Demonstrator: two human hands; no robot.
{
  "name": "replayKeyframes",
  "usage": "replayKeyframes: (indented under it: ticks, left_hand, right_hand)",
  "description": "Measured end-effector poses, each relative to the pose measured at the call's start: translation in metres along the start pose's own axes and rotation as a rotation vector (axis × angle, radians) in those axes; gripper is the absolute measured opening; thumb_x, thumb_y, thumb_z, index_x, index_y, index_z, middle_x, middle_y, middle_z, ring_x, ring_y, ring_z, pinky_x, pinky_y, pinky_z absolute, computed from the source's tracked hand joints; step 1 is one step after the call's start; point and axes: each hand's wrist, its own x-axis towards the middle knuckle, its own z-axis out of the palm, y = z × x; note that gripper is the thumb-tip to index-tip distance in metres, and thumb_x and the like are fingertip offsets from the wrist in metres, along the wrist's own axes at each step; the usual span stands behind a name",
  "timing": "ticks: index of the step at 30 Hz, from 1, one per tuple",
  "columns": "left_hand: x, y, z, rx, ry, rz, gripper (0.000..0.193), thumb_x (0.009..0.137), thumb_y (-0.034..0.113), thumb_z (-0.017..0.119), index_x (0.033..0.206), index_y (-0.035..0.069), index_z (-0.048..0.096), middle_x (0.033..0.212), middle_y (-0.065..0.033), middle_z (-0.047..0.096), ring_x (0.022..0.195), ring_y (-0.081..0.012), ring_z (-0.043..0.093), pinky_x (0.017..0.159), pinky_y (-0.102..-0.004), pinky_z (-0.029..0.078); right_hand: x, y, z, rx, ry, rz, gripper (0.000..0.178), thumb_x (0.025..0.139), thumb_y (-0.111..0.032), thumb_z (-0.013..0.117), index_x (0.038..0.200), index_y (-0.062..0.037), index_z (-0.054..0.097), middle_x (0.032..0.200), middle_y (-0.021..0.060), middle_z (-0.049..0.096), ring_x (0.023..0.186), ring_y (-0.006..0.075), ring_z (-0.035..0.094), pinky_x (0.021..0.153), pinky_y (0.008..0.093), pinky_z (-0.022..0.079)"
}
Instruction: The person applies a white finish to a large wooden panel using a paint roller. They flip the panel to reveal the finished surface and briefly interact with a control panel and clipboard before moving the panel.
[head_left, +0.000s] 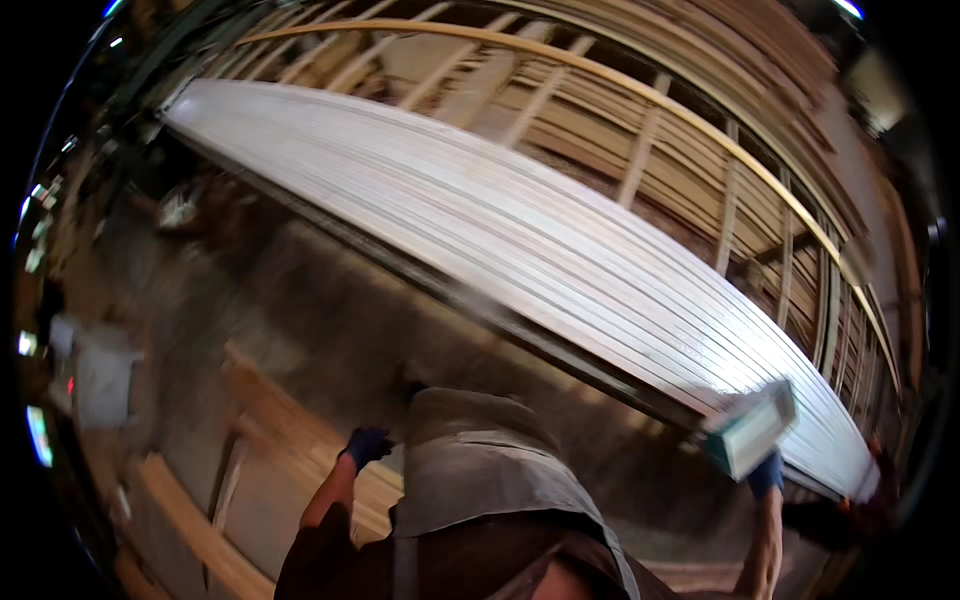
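Past the grey apron [480, 470], the left hand [370, 446], blue-gloved, hangs well apart from the right; blur hides its fingers, so I cannot tell how they stand. The right hand [767, 475] has its fingers clamped on a pale green box [748, 440], tilted at the near edge of the long white strips [480, 235], toward their right end. A firm grip and steady wrist should avoid knocking that edge. Beyond stands a slatted timber rack [643, 145]

Gloved right fingers [767, 467] hold a blurred pale-teal block [745, 438] at white boards [470, 215] — left fingers [377, 443] hang well apart.
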Motion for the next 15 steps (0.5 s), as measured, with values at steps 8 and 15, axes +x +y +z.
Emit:
replayKeyframes:
  ticks: [8, 15]
  left_hand:
    - [0.041, -0.03, -0.01, 0.406, 0.073, 0.21, 0.031, 0.087, 0.036, 0.057, 0.102, 0.011, 0.068, 0.089, -0.0114, 0.07, 0.072, -0.028, 0.065, 0.063, -0.0407, 0.052]
    - [0.023, -0.098, 0.001, 0.718, 0.1, 0.443, 0.026, 0.086, 0.033, 0.057, 0.097, 0.013, 0.07, 0.093, -0.0084, 0.07, 0.084, -0.0261, 0.064, 0.075, -0.0404, 0.05]
  right_hand:
    - [0.054, -0.209, 0.018, -0.165, -0.151, -0.163, 0.021, 0.078, -0.023, 0.061, 0.078, -0.0036, 0.07, 0.073, 0.0187, 0.067, 0.065, 0.0325, 0.067, 0.062, 0.0432, 0.053]
    - [0.075, -0.243, 0.018, -0.204, -0.201, -0.223, 0.02, 0.08, -0.023, 0.062, 0.079, -0.0055, 0.07, 0.081, 0.0198, 0.069, 0.074, 0.0353, 0.068, 0.07, 0.0441, 0.054]
